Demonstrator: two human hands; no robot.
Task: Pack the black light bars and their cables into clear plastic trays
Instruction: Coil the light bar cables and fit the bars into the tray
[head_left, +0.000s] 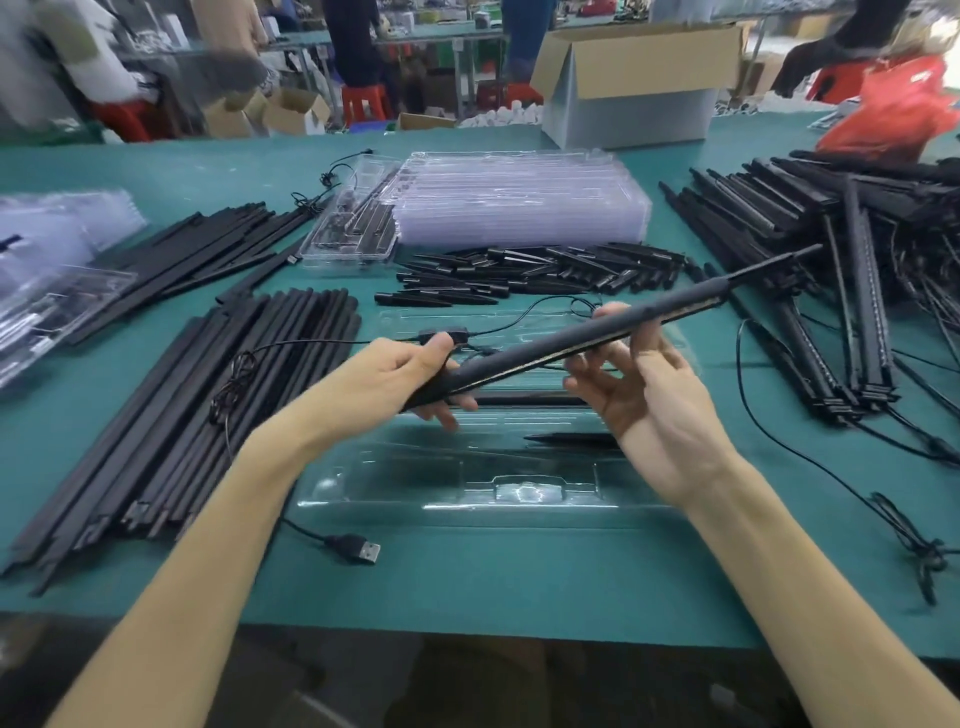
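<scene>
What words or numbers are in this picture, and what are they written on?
No text here can be read.
Red bag: white marks, too blurred to read.
Cardboard box: no print shows on the sides in view.
Light bar, held by the left hand and the right hand: no label shows.
USB plug: no marking can be made out.

black light bar (571, 345) held tilted above a clear tray (395, 483); its thin cable (322, 343) seemingly trails left.
</scene>
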